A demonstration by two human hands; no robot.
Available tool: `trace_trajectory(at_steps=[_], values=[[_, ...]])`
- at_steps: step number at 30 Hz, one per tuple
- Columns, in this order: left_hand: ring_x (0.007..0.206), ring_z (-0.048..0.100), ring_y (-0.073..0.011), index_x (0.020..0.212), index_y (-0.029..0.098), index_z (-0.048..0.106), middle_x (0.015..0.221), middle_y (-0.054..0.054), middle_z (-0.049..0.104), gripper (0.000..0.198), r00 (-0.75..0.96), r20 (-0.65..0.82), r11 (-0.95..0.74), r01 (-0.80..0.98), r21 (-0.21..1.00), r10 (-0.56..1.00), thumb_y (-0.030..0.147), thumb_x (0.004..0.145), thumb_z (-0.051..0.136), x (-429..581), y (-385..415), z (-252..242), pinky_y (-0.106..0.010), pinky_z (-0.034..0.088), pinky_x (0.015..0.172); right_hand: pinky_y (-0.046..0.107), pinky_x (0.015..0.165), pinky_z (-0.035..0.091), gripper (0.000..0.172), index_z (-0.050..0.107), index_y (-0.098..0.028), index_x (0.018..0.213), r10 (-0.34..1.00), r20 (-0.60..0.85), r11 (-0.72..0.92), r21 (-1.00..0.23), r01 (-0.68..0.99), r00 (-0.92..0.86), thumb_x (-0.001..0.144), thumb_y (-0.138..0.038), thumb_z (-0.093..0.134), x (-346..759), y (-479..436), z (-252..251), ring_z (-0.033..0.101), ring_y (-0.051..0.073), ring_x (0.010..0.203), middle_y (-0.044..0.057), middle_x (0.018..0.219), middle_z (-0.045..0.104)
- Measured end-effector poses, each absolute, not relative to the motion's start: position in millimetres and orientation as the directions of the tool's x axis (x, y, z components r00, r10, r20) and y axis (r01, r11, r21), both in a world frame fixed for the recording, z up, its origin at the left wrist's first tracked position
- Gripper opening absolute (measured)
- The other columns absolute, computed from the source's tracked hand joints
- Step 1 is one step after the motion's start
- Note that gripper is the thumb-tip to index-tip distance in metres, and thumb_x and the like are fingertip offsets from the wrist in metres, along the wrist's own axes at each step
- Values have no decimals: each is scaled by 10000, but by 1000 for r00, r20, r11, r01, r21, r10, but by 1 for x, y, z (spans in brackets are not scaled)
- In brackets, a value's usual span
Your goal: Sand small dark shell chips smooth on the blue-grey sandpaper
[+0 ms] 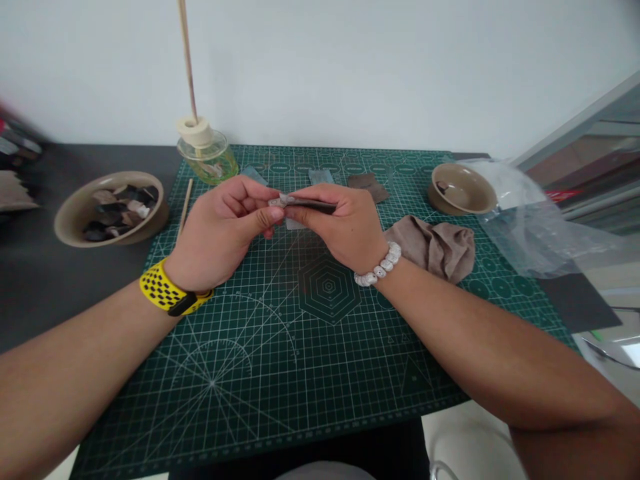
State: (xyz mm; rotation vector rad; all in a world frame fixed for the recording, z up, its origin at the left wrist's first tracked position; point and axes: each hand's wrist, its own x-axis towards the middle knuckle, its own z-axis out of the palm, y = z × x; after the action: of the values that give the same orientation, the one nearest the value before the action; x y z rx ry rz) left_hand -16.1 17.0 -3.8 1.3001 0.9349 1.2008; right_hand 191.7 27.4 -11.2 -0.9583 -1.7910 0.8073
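Above the green cutting mat (pixel 240 320), my two hands meet at their fingertips. My left hand (pixel 213 230) is closed in a pinch on a small pale grey piece (pixel 281 201), whose kind I cannot make out. Between the thumb and fingers of my right hand (pixel 350 223) lies a thin dark brown strip (pixel 320 206), its inner end touching or very near the pale piece. Fingers hide much of both. Behind the hands, a pale blue-grey sheet (pixel 321 177) and a brown square sheet (pixel 367 187) lie on the mat.
On the left stand a bowl of dark and brown chips (pixel 65 223), a thin stick (pixel 186 203) and a reed diffuser bottle (pixel 210 160). To the right are a crumpled brown cloth (pixel 435 247), a second bowl (pixel 467 190) and a clear plastic bag (pixel 530 233). A white wall closes the back.
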Motion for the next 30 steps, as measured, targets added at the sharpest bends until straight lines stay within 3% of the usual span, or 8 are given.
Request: trace_trajectory(at_steps=[6, 10, 17, 23, 30], values=[[631, 609, -137, 880, 261, 780, 719, 36, 727, 484, 201, 143, -120, -123, 985, 969, 536, 665, 1115, -16, 17, -4, -303, 492, 593, 372, 976, 659, 84, 922, -305, 993, 870, 436, 488, -827, 279, -229, 973, -375, 879, 191, 26, -9, 837, 213, 999, -17, 1053, 909], [604, 621, -145, 970, 294, 754, 721, 58, 696, 459, 194, 264, -248, -103, 963, 945, 542, 748, 1071, -19, 21, -12, -305, 485, 580, 346, 950, 647, 52, 911, -282, 983, 877, 442, 480, -828, 292, -188, 960, -302, 869, 190, 25, -8, 833, 201, 985, -22, 1025, 904], [740, 709, -161, 1046, 268, 777, 907, 15, 747, 204, 189, 336, -338, -21, 941, 923, 430, 987, 886, -23, 26, -20, -333, 607, 695, 317, 849, 624, 107, 888, -238, 987, 921, 358, 388, -865, 316, -151, 951, -335, 857, 190, 28, -10, 799, 189, 901, -13, 964, 877], [770, 740, -189, 1029, 280, 702, 866, 28, 749, 197, 207, 356, -379, 79, 922, 911, 242, 939, 873, -22, 22, -12, -373, 652, 764, 317, 850, 621, 126, 870, -223, 996, 918, 346, 389, -881, 270, -196, 951, -338, 842, 190, 28, -10, 790, 189, 903, -2, 970, 868], [820, 735, -186, 942, 244, 739, 898, 2, 791, 151, 155, 359, -384, 191, 903, 920, 224, 867, 869, -21, 21, -8, -365, 634, 781, 321, 881, 625, 139, 871, -220, 1010, 901, 362, 416, -876, 243, -238, 936, -337, 856, 191, 29, -12, 806, 194, 936, -1, 994, 872]])
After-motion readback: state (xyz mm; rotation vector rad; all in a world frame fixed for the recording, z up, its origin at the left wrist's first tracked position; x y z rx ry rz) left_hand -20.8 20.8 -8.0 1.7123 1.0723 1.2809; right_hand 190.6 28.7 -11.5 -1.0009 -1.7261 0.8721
